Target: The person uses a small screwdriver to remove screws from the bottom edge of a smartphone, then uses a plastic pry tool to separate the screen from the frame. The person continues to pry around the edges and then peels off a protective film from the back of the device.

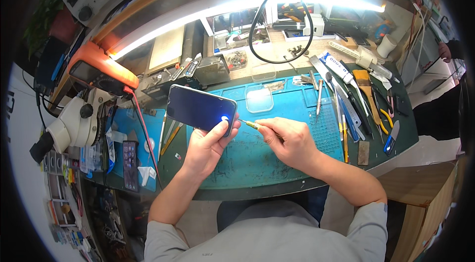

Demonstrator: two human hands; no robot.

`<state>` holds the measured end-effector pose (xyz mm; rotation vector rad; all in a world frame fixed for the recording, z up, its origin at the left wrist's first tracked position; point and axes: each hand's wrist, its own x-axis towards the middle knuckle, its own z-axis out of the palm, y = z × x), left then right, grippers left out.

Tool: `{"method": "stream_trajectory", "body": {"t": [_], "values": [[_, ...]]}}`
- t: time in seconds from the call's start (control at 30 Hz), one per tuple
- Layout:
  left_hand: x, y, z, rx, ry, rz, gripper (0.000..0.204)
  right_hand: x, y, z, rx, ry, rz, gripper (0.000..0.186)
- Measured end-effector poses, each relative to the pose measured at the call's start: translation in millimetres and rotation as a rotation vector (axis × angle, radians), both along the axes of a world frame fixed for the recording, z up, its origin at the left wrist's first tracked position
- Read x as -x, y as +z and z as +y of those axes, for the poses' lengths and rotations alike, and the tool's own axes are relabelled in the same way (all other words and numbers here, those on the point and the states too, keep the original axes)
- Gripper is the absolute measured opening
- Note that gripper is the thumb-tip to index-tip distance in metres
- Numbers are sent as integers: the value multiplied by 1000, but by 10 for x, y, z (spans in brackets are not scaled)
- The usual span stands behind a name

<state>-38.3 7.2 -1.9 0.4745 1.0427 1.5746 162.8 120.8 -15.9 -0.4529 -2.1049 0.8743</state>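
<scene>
Near the middle of the frame, the left hand [208, 145] grips a smartphone [195, 108], its thumb pressed on the lower right part of the dark, glossy screen and its other fingers wrapped behind the edge. The phone is held tilted above a blue repair mat [237, 168], and a bright reflection sits beside the thumb. Just right of it, the right hand [287, 138] is closed around a slim screwdriver [253, 125] with a yellow-green handle, its shaft pointing left at the phone's lower right edge; whether the tip touches cannot be told. Above the hands, a clear plastic tray [259, 100] lies on the mat. Right of centre are a second screwdriver [319, 97], a white tube [339, 70], a wide-bristled brush [362, 78] and a blue utility knife [391, 138]. At the left stand an orange multimeter [102, 71] and a white microscope [69, 126], with another phone [130, 165] lying below them. A black cable [253, 19] loops down at upper centre before a bright tube light [198, 23]. At the right edge, another person's hand [445, 52] shows.
</scene>
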Motion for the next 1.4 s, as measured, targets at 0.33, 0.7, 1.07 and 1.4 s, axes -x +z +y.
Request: {"method": "stream_trajectory", "body": {"t": [0.33,0.7,1.07,1.4], "values": [[12,-18,-9,44,-17,-8,34,-10,-15,3,-58,-20,-4,13],[17,-19,-8,42,-20,-19,33,-8,-15,4,-78,-30,11,18],[4,14,-9,51,-34,-24,33,6,49,-18,57,-12,28,18],[47,117,0,-209,107,193,63,-34,134,7,567,66,-32,15]]}}
